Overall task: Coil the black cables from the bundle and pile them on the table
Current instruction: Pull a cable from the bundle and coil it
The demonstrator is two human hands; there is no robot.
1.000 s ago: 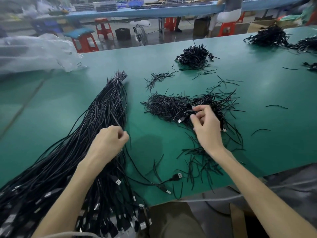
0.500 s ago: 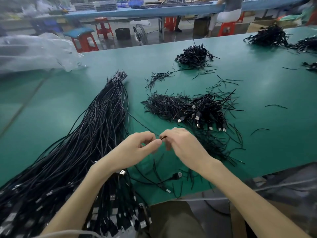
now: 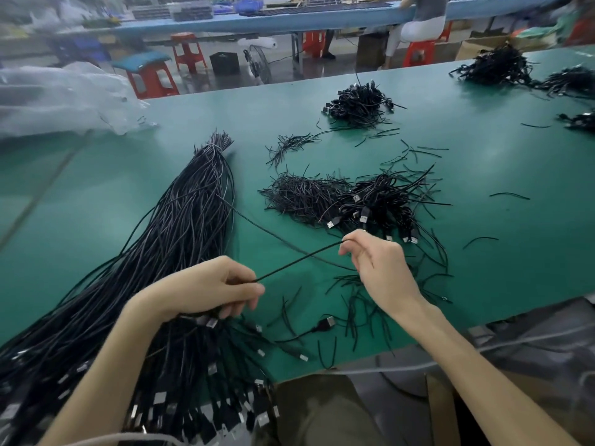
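A long bundle of black cables (image 3: pixel 180 226) lies on the left of the green table (image 3: pixel 483 175), tied near its far end, with plug ends hanging over the near edge. My left hand (image 3: pixel 212 288) grips one black cable (image 3: pixel 299 260) above the bundle's near part. My right hand (image 3: pixel 376 262) pinches the same cable further along, so a short stretch runs taut between both hands. The rest of that cable trails back toward the bundle. Just beyond my right hand lies a pile of coiled cables (image 3: pixel 376 204) with USB plugs showing.
Loose black ties (image 3: pixel 299 197) are heaped left of the pile, and more are scattered near the table's front edge. Another coiled pile (image 3: pixel 360 103) sits farther back, and others (image 3: pixel 499 67) at the far right. A clear plastic bag (image 3: pixel 61 98) lies at the far left.
My right hand left the coiled pile and met my left hand over the table. Both hands then took one cable and drew apart, stretching it between them.
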